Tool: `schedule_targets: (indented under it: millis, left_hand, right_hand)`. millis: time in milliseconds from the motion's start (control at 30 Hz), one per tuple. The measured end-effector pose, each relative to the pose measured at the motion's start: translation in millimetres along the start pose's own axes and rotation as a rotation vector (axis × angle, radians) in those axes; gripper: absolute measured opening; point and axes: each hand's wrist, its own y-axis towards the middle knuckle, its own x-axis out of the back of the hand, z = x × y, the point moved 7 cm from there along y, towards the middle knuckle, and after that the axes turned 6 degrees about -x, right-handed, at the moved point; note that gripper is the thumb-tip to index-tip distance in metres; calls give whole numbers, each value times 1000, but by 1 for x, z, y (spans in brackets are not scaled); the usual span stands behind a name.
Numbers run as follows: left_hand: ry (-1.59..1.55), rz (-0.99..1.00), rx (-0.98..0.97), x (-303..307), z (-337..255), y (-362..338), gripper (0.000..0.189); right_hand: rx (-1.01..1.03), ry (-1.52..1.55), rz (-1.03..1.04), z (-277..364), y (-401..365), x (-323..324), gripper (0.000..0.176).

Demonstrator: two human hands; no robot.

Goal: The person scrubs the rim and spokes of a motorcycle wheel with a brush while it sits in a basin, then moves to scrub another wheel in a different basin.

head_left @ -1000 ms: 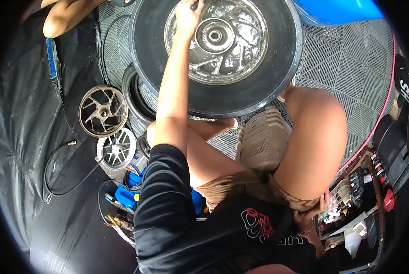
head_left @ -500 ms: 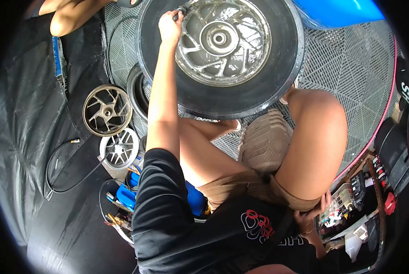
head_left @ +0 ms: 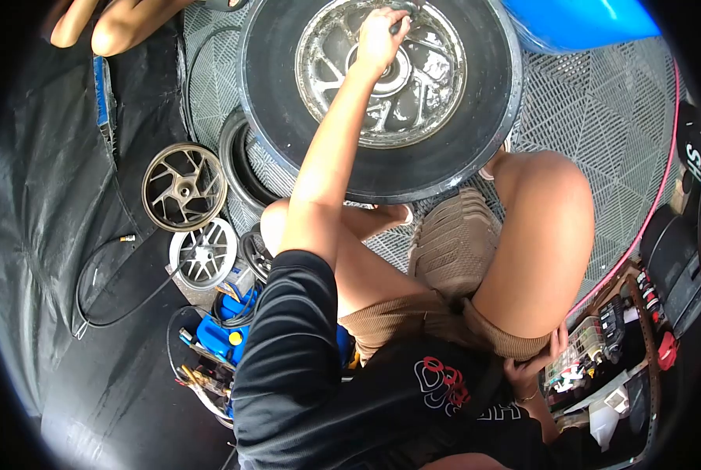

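My left hand (head_left: 383, 37) is closed around a small dark-handled brush (head_left: 402, 9), whose working end is partly hidden at the top of the view. It is held over the upper part of a spoked wheel rim (head_left: 307, 86), which looks wet and streaked with grey. Around the rim is a wide black tire (head_left: 272, 102), lying flat. My right hand (head_left: 540, 359) rests at the hem of my brown shorts (head_left: 515, 338) by my right thigh, fingers apart, with nothing seen in it.
A bronze rim (head_left: 184, 188), a silver rim (head_left: 203, 254) and a thin tire (head_left: 237, 160) lie at left. A blue machine (head_left: 221, 337) and hose (head_left: 92, 323) are nearby. An open toolbox (head_left: 648, 368) stands right; a blue container (head_left: 585, 23) is at top. Another person's bent limb (head_left: 127, 27) shows top left.
My left hand has moved right with the brush, from the rim's upper-left edge to its upper middle. My right hand has stayed at the shorts.
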Motion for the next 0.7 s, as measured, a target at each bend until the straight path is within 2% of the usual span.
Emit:
schedule_targets:
  millis: [133,200,333,400,433,467,500,533,600,633,700]
  left_hand:
    - [33,134,-47,8,-4,-3,20]
    - [48,219,-149,13,-12,-10,21]
    - [85,288,-104,30,-5,-23,21]
    - [118,250,-117,35,7,-27,22]
    - [166,204,-89,38,15,-30,22]
    - [210,158,-60,40,24,-31,22]
    - [211,178,33,37,39,-32,22]
    - [206,163,28,36,42,-32,22]
    - [113,42,224,38,62,-33,21]
    - [42,-25,312,35,69,-33,21]
    - [20,-65,340,21,77,-33,21]
  right_hand:
    - [-21,-30,38,6,4,0,78]
    - [-78,-34,97,5,4,-2,83]
    - [-81,-20,171,6,7,3,78]
    - [-207,164,308,-6,8,8,68]
    - [-330,295,298,-12,13,15,63]
    - [-321,282,292,-30,3,18,63]
    - [-779,430,160,-96,-32,25,60]
    - [-1231,578,9,-145,-77,27,58]
    - [-1700,322,138,-180,-139,30,49]
    - [-1773,297,161,-189,-160,31,48]
    - [-1771,370,131,-198,-192,28,45]
